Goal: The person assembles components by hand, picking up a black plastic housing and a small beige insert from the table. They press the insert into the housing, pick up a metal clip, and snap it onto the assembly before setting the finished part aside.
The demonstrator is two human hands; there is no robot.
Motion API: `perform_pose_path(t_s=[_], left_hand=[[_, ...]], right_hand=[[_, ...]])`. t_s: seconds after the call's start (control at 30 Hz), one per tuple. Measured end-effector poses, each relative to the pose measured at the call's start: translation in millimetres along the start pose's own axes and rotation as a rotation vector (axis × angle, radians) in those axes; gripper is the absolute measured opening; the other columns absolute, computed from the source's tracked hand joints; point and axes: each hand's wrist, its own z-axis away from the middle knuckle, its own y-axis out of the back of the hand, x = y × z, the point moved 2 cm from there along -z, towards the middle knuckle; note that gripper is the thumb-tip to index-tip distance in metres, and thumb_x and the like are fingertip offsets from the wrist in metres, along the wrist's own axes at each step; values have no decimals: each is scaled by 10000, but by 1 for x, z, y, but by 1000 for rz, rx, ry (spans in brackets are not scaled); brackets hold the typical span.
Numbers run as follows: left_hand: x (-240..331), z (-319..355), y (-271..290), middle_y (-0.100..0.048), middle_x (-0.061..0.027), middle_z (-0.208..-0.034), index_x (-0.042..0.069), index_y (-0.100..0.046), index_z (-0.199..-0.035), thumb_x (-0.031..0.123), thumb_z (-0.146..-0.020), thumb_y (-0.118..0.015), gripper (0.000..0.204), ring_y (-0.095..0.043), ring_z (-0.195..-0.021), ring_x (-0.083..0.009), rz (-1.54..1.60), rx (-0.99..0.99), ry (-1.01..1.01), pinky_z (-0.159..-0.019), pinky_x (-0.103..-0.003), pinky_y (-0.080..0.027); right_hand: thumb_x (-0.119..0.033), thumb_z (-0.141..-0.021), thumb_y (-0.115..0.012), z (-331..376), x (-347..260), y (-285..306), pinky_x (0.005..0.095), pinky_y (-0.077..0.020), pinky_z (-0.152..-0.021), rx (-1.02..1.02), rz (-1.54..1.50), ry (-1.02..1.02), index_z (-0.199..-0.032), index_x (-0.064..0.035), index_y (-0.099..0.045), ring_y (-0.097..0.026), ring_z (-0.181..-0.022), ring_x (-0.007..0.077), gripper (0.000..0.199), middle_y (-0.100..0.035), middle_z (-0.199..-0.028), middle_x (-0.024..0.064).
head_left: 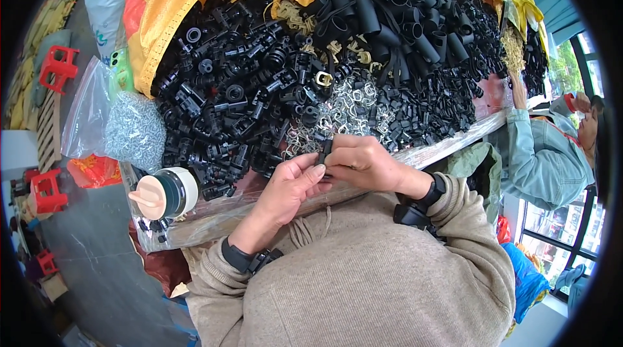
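At the near edge of the table (454, 142), both hands met over one small black plastic part (325, 149). The right hand (363, 164) was curled shut around the part's lower end, and the left hand (292, 185) pinched it from the other side with thumb and fingertips, so the part stood roughly upright between them, just above the table edge. Each wrist carried a dark band with a small black device clipped to it. Directly beyond the hands lay a patch of small silver metal clips (344, 110), touching the heap of black plastic parts (233, 87) that covered most of the table. Farther back were short black tubes (389, 3), piled against yellow sacks (162, 3). Left of the hands a bottle with a peach-coloured cap (165, 192) lay on its side at the table edge, near a clear bag of small metal pieces (133, 127). To the right, another person in a light blue jacket (538, 152) reached toward the heap.
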Motion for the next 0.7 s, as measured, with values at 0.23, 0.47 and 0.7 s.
perform_pose_path(t_s=[0.23, 0.47, 0.7], left_hand=[[6, -1, -1, -589, -122, -1002, -18, -507, -1043, 120, -856, -532, 234, -586, -886, -182, 164, -10, -44, -791, -265, -474], [2, -1, 2, -589, -123, -998, -14, -507, -1052, 110, -855, -531, 234, -587, -892, -186, 180, -10, -82, -794, -267, -476], [0, -3, 4, -588, -123, -1002, -6, -509, -1055, 99, -851, -534, 231, -587, -897, -186, 225, -26, -108, -799, -270, -474]], right_hand=[[-58, -709, -627, 10, 35, 29, 318, -415, -488, 168, 495, -153, -717, -23, -557, -527, -579, 238, 79, -497, -673, 90], [-89, -753, -610, 16, 53, 33, 297, -431, -489, 136, 502, -192, -787, -17, -599, -543, -562, 227, 81, -556, -695, 93], [-166, -850, -550, 16, 44, 34, 202, -355, -415, 202, -213, -565, -880, -12, -627, -456, -459, 68, 175, -586, -646, 22]])
